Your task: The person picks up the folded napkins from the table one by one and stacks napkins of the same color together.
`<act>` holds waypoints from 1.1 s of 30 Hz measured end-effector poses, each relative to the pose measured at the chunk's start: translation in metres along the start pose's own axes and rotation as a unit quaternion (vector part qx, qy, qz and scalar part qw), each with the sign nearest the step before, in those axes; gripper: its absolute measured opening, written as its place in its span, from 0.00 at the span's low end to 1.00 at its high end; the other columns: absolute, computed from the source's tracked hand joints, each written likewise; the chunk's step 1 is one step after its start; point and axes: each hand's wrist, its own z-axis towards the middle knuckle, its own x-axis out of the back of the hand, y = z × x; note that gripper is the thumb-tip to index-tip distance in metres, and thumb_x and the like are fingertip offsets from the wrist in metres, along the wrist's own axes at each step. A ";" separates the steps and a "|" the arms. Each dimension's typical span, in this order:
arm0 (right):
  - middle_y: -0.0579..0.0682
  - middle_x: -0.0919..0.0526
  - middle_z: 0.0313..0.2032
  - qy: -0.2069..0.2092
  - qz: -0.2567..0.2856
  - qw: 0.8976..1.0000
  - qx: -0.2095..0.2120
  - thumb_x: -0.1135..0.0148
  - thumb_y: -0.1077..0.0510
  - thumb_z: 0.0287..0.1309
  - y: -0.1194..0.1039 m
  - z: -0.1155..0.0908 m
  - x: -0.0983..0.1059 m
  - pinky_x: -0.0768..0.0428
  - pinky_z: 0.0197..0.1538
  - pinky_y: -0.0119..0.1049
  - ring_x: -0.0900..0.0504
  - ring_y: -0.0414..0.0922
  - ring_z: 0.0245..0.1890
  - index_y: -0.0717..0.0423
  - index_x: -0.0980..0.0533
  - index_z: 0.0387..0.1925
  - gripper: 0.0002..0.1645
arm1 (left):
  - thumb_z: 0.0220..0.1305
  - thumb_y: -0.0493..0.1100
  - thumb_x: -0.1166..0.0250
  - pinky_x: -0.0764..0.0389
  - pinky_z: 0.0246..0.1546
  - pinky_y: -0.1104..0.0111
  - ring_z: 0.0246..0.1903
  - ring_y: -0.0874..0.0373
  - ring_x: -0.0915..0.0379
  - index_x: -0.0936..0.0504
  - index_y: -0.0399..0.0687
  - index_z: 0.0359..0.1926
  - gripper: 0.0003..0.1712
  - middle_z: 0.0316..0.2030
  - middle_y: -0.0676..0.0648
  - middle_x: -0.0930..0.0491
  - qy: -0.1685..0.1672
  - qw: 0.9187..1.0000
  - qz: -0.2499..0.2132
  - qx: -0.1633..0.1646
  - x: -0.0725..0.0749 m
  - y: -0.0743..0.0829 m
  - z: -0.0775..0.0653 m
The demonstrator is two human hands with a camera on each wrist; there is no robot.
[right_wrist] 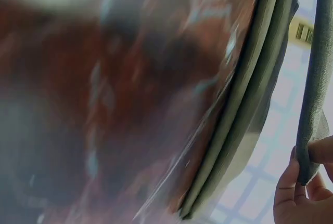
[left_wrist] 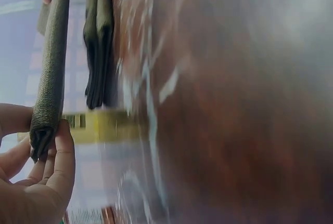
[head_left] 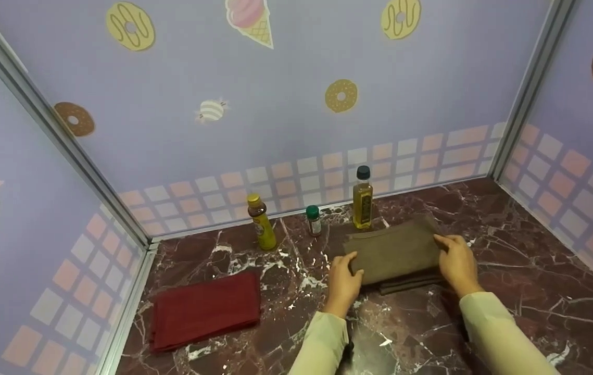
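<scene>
A folded olive-brown cloth [head_left: 395, 252] is held up between both hands. My left hand [head_left: 342, 281] pinches its left end, thumb on one face and fingers on the other, as the left wrist view shows. At the opposite end, my right hand [head_left: 457, 263] pinches the cloth the same way. Below it lies more folded olive-brown cloth [right_wrist: 234, 115] on the tabletop, its front edge [head_left: 413, 285] showing in the head view. Both wrist views show a gap between the held cloth and the folded one beneath.
To the left, a folded dark red cloth [head_left: 207, 312] lies on the marbled tabletop [head_left: 286, 323]. Along the back wall stand a gold-capped bottle [head_left: 263, 229], a small green-capped jar [head_left: 314, 222] and a dark-capped oil bottle [head_left: 363, 205], the last close behind the held cloth. Patterned walls enclose three sides.
</scene>
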 end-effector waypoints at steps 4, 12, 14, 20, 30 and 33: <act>0.69 0.28 0.57 -0.002 0.004 1.000 -0.020 0.52 0.72 0.59 0.013 0.000 0.009 0.29 0.54 0.62 0.28 0.69 0.57 0.67 0.24 0.59 0.27 | 0.56 0.34 0.28 0.24 0.53 0.57 0.50 0.47 0.23 0.18 0.43 0.57 0.25 0.47 0.44 0.22 -0.018 1.000 -0.012 0.004 -0.012 0.011 -0.001; 0.71 0.29 0.56 -0.002 -0.008 1.000 -0.027 0.56 0.74 0.57 0.034 0.003 0.014 0.30 0.56 0.63 0.29 0.71 0.57 0.71 0.25 0.59 0.28 | 0.56 0.32 0.29 0.25 0.56 0.59 0.52 0.47 0.24 0.20 0.40 0.59 0.27 0.48 0.44 0.22 -0.054 0.998 -0.035 0.005 -0.031 0.023 -0.006; 0.71 0.28 0.55 -0.003 -0.013 1.000 -0.023 0.56 0.74 0.56 0.038 0.005 0.014 0.30 0.56 0.64 0.29 0.71 0.56 0.71 0.25 0.59 0.28 | 0.56 0.32 0.29 0.25 0.56 0.60 0.52 0.47 0.24 0.20 0.40 0.58 0.26 0.47 0.44 0.22 -0.054 0.998 -0.030 0.003 -0.034 0.023 -0.007; 0.73 0.30 0.56 -0.016 -0.020 0.999 -0.034 0.57 0.74 0.56 0.044 0.000 0.010 0.30 0.56 0.64 0.30 0.72 0.57 0.72 0.26 0.59 0.28 | 0.57 0.33 0.29 0.25 0.56 0.60 0.51 0.48 0.24 0.20 0.39 0.58 0.26 0.47 0.43 0.22 -0.059 0.998 -0.013 0.009 -0.038 0.020 -0.011; 0.77 0.33 0.57 -0.078 -0.035 0.996 -0.034 0.59 0.73 0.56 0.046 -0.005 0.005 0.34 0.58 0.66 0.33 0.76 0.55 0.73 0.30 0.62 0.31 | 0.61 0.39 0.30 0.24 0.55 0.61 0.51 0.49 0.25 0.20 0.40 0.60 0.25 0.47 0.45 0.26 -0.085 0.996 0.004 0.032 -0.032 0.017 -0.017; 0.77 0.36 0.60 -0.100 -0.038 0.993 -0.051 0.58 0.69 0.60 0.045 -0.006 0.003 0.39 0.58 0.69 0.38 0.77 0.57 0.71 0.31 0.64 0.30 | 0.62 0.41 0.31 0.24 0.53 0.61 0.50 0.51 0.25 0.20 0.40 0.59 0.25 0.46 0.47 0.28 -0.091 0.995 0.015 0.036 -0.028 0.016 -0.020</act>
